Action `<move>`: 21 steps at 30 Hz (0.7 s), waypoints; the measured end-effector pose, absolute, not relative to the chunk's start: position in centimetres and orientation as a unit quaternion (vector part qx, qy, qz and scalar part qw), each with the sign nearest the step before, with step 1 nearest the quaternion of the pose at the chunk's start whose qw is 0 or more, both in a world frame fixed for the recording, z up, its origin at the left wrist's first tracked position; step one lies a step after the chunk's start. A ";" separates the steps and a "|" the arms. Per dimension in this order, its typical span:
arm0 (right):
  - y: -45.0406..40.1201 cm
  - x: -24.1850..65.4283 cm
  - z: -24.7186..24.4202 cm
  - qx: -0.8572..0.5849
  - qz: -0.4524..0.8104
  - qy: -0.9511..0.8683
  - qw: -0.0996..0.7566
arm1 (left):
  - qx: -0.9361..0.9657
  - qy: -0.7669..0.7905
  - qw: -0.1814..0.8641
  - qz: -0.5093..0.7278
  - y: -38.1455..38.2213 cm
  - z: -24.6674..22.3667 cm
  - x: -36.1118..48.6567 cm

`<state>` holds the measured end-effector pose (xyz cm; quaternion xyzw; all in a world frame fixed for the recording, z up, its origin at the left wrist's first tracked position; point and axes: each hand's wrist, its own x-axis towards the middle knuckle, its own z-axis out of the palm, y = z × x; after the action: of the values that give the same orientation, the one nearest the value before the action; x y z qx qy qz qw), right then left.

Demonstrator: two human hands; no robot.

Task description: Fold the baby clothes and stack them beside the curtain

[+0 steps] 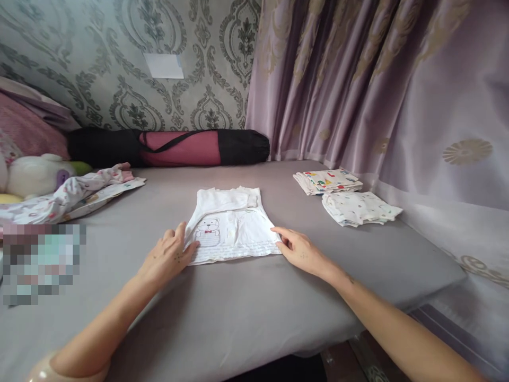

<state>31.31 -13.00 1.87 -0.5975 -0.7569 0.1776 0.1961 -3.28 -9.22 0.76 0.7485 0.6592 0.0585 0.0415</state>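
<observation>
- Bare forearms point(115, 323) lie nearest the camera, reaching from eight and four o'clock over a grey sheet point(246, 313).
- Between the hands, at the dial's centre, the white bear-print shirt point(254, 225) lies flat, a sleeve folded across its twelve-o'clock part.
- Left hand point(169, 252) touches its side at eight, right hand point(298, 249) at four; thumbs and fingers sit narrowly spaced at the edges (whether they pinch cloth, I cannot tell).
- Uneven pulling could skew the hem or deepen the creases, I judge; lifting carelessly could let the sleeve slip loose.
- Folded print cloths point(328, 181) at two and leaf-patterned ones point(360, 208) at three look loosely stacked; a bump might slide them.
</observation>
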 end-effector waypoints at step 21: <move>-10.7 33.1 2.6 -0.369 -0.045 -0.923 0.097 | 0.880 0.444 0.050 0.159 -10.2 1.0 -7.8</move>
<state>33.15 -10.66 2.56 -0.3687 -0.9234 -0.0446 0.0973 -7.83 -10.16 1.04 0.8804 0.4440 0.1587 0.0498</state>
